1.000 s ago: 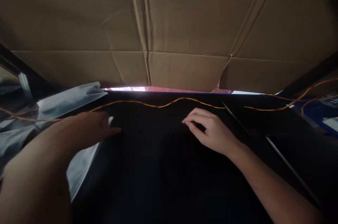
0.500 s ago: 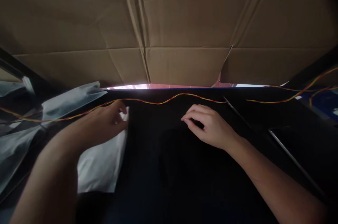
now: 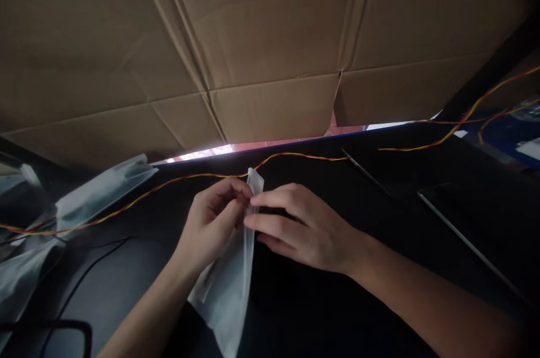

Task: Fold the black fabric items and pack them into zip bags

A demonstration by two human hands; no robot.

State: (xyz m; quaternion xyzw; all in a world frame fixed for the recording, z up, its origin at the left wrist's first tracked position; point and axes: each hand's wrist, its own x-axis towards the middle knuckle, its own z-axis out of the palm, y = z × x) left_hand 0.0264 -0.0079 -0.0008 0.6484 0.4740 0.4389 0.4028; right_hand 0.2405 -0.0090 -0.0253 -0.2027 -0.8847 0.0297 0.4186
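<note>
A pale translucent plastic bag (image 3: pixel 230 285) hangs upright over the dark work surface (image 3: pixel 379 223) at the centre of the view. My left hand (image 3: pixel 211 220) pinches the bag's top edge from the left. My right hand (image 3: pixel 297 226) meets it from the right, fingertips closed on the same top edge. A dark object seems to sit under my right palm, but I cannot make it out. A twisted red and yellow wire (image 3: pixel 177 179) runs across the surface just behind both hands.
A large cardboard box wall (image 3: pixel 270 43) fills the upper view, close behind the surface. More pale plastic bags (image 3: pixel 84 200) lie at the left. A thin black cable (image 3: pixel 84 268) curves at the lower left. Thin metal rods (image 3: pixel 455 229) lie at the right.
My left hand pulled a plastic bag from the left pile to the centre and lifted it upright. My right hand moved left to meet it at the bag's top. The view tilted.
</note>
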